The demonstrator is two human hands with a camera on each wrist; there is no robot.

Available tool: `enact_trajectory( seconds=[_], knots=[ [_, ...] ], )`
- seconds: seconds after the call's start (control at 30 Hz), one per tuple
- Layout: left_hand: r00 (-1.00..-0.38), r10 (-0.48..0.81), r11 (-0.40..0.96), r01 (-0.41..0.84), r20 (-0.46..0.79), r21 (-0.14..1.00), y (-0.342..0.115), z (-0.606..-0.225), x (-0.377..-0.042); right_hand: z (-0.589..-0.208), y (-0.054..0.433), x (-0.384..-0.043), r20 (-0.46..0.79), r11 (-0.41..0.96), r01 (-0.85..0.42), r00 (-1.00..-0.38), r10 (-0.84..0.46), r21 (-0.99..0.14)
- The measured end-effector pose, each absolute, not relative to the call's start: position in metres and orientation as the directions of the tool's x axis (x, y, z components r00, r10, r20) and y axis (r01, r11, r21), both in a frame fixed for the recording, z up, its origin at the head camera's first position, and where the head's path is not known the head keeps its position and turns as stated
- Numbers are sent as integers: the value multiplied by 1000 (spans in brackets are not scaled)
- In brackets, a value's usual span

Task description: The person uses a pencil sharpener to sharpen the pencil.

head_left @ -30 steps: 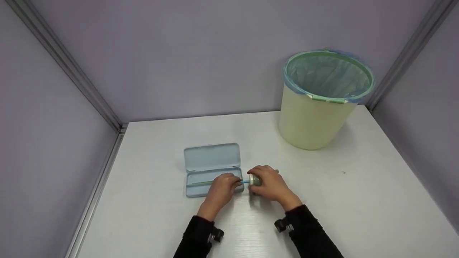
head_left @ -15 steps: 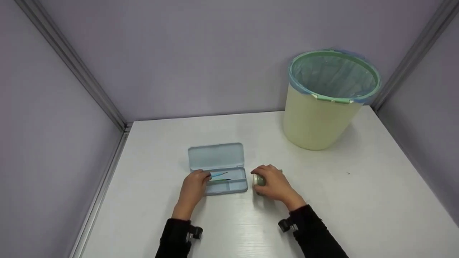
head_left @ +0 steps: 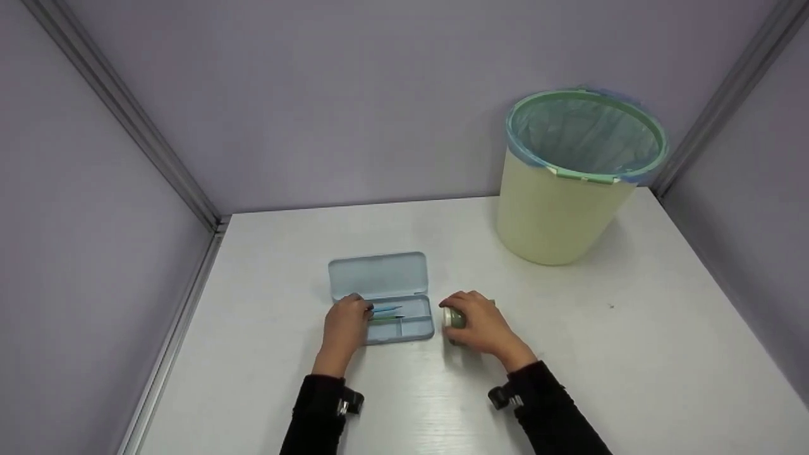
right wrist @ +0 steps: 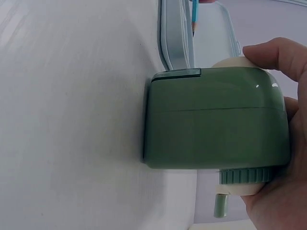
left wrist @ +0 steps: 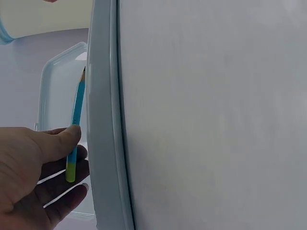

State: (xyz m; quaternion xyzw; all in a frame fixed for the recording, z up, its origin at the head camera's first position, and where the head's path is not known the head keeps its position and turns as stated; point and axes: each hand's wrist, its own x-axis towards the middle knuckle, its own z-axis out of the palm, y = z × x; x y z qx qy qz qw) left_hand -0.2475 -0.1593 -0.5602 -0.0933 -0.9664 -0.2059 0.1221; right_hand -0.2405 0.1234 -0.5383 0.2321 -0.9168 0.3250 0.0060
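Observation:
My left hand (head_left: 346,325) is over the left side of the light blue pencil case (head_left: 379,276), which lies with its lid raised. Between thumb and fingers it pinches a sharpened blue pencil (left wrist: 77,103) with a yellow-green end, the tip pointing right in the head view. A green pencil (head_left: 385,318) lies in the case's lower half, partly behind the hand. Just right of the case, my right hand (head_left: 481,325) grips a green crank pencil sharpener (right wrist: 216,120) that stands on the table. The sharpener's crank handle (right wrist: 220,205) shows below its body in the right wrist view.
A tall pale-yellow bin (head_left: 556,215) with a green rim and blue liner stands at the back right. A small dark speck (head_left: 611,306) lies on the white table (head_left: 265,265). Grey walls (head_left: 354,107) close off the back and sides.
My left hand has drawn the blue pencil out of the sharpener and carried it left over the case, then lowered it slightly. My right hand stays on the sharpener.

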Motion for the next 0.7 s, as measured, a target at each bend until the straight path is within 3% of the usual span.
enact_trajectory(
  seconds=[0.53,0.7],
  knots=[
    [-971,119,930,182,206,318,-157,-562,-252,-540,121,-243,176,672,-472,-870,-461,-571],
    [-955,137,928,216,263,302,-146,-554,-247,-538,123,-242,178,664,-480,-864,-471,-574]
  ],
)
